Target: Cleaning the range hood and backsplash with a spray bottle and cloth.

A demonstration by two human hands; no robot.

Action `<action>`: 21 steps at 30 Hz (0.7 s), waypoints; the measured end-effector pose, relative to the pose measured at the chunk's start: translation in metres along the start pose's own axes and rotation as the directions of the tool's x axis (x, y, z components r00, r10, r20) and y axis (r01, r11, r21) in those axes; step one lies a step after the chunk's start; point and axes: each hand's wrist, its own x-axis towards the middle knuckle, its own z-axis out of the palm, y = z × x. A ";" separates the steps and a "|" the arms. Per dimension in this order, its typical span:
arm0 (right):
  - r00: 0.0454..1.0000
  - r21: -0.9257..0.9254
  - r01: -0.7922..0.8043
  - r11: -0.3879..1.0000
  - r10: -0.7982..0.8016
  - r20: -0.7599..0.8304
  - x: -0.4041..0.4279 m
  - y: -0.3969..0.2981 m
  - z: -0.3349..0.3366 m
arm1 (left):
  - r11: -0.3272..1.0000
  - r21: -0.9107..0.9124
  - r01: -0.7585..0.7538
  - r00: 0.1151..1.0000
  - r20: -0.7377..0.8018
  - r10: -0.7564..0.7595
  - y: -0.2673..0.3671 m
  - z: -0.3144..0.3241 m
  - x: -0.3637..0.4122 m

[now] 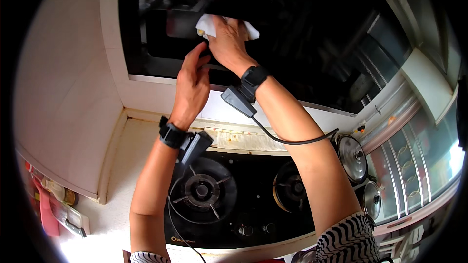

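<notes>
My right hand grips a crumpled white cloth or paper wipe, which bears a yellowish stain at its left edge. It presses the wipe to the glossy black panel, apparently the front of a range hood, above the stove. Part of the wipe is hidden beneath my fingers. Just below and to the left, my left hand is raised before the panel's lower edge. Its fingers are bent and apart, with nothing in them. Whether its fingertips touch the panel cannot be made out.
Below my arms lies a black gas stove with two burners and knobs. Lidded pots stand to its right, near a window. On the left counter are a knife and a pink utensil. A cable trails from my right wrist device.
</notes>
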 end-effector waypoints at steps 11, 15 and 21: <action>0.969 -0.148 0.178 0.973 -0.147 0.197 0.047 -0.071 0.072 | 0.983 -0.066 0.172 0.980 -0.089 -0.178 0.005 -0.078 -0.047; 0.914 -0.340 0.302 0.891 -0.169 0.369 0.043 -0.072 0.078 | 0.976 -0.069 0.207 0.974 -0.081 -0.213 0.014 -0.075 -0.059; 0.844 -0.372 0.273 0.887 -0.035 0.536 0.018 -0.054 0.038 | 0.967 -0.060 0.246 0.967 -0.053 -0.249 0.030 -0.060 -0.073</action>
